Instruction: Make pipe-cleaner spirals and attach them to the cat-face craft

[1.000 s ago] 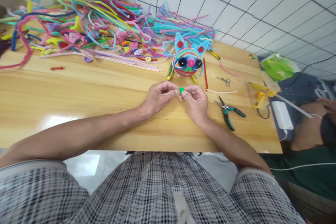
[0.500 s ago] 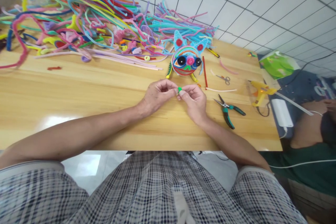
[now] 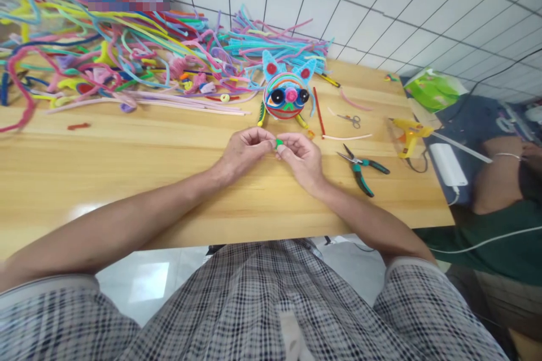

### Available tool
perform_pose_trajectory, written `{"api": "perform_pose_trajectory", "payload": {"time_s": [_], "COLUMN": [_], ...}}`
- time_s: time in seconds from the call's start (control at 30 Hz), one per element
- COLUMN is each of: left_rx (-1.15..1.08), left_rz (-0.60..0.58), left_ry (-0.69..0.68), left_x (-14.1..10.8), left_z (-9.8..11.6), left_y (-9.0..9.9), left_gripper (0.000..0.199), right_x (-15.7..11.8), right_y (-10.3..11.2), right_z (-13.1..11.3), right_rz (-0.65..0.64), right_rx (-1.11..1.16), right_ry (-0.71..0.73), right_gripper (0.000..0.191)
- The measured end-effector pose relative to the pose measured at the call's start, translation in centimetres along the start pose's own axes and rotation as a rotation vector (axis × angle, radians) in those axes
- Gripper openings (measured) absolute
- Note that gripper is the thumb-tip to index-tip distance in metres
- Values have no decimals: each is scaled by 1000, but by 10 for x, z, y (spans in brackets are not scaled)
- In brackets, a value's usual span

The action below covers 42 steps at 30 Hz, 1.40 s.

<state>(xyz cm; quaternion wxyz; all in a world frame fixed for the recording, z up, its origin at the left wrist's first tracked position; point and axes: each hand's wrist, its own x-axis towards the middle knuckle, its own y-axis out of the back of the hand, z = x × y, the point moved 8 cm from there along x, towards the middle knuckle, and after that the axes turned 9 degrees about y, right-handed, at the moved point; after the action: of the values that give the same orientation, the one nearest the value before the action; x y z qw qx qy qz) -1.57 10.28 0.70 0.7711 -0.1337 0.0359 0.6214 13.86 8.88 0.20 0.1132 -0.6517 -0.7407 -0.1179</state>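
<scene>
A small green piece (image 3: 278,144) is pinched between the fingertips of both hands, low over the wooden table (image 3: 190,146). My left hand (image 3: 248,152) grips it from the left, and my right hand (image 3: 300,159) from the right, thumb on top. Just beyond my fingers stands a colourful pipe-cleaner figure (image 3: 287,98) with blue ears, black eyes, a pink nose and yellow-tipped feet. A red stick (image 3: 319,113) and a pale strip (image 3: 347,137) lie to its right. Most of the green piece is covered by my fingers.
Pliers (image 3: 359,166), small scissors (image 3: 350,119) and a yellow glue gun (image 3: 409,134) are on the right. Many pipe cleaners (image 3: 139,62) are heaped at the back left. Another person's arm (image 3: 497,175) shows beyond the table's right edge, near a white box (image 3: 447,164).
The whole view has shifted, so the table items appear further left. Both hands still pinch the green piece, which now looks slightly turned and shows a little differently between the fingertips.
</scene>
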Motion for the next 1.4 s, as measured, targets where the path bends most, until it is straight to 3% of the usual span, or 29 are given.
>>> {"api": "perform_pose_trajectory", "payload": {"time_s": [0.63,0.83,1.03,1.17,1.3,1.4], "left_rx": [100,138,190,148,92,72], "left_rz": [-64,-81,-161,-146,-106,-89], "left_ry": [27,88,69,70,73,69], "left_x": [5,10,10,11,10,10], "left_z": [-2,-7,0,0,-2,-2], "left_y": [3,8,4,2,2,3], "left_gripper": [26,28,22,21,21,22], "right_x": [1,2,3,4,14,23], "right_y": [0,-2,-5,-7,9,31], "right_z": [-4,-3,-3,0,-3,-18], "right_rz": [24,-8,-25,-72,-26,14], "right_rx": [-8,7,9,14,-71,-137], "right_ry": [-26,-37,-37,-17,-14,4], "right_gripper": [38,30,27,27,28,25]}}
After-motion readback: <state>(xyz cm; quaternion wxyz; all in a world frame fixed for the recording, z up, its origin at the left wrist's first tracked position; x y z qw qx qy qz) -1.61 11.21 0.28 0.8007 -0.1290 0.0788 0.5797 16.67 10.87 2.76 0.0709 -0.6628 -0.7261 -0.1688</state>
